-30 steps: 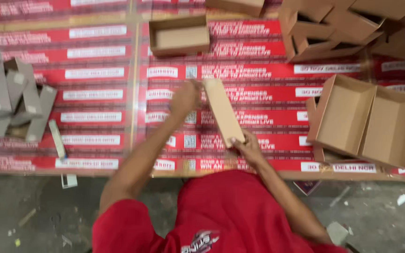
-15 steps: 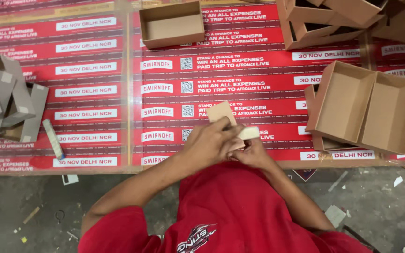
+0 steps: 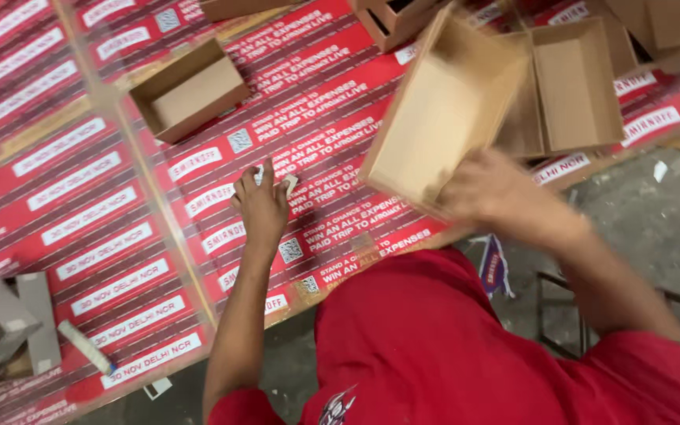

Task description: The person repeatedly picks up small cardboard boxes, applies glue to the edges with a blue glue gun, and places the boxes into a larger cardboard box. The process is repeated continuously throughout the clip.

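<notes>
Nearest the camera we see our red short-sleeved shirt [image 3: 434,346], and just beyond it the near edge of the long work table covered in red and white printed sheets [image 3: 80,205], which we use as our landmark.

Our left hand [image 3: 261,206] rests on the table a little in from that near edge. Its fingers are bent and pinch a small pale scrap, perhaps tape or paper [image 3: 288,185], against the printed surface.

Our right hand [image 3: 491,189] is lifted above the table's near edge, to the right of the left hand. Its fingers are wrapped around the lower corner of an open, folded-up brown cardboard box [image 3: 442,110], which hangs tilted in the air with its hollow facing us. The hand is blurred, so we cannot tell how firm the grip is.

Further across the table, behind the held box, stand two joined open brown cardboard trays [image 3: 576,86]. Toward the far left sits another shallow open cardboard box [image 3: 190,90]. At the table's near left corner lie grey folded cardboard pieces [image 3: 1,323] and a small white stick-shaped object [image 3: 86,346].

We judge the risk to be this: held by one corner only, the tilted box could slip free, twist out of shape, or knock into the trays behind it.
</notes>
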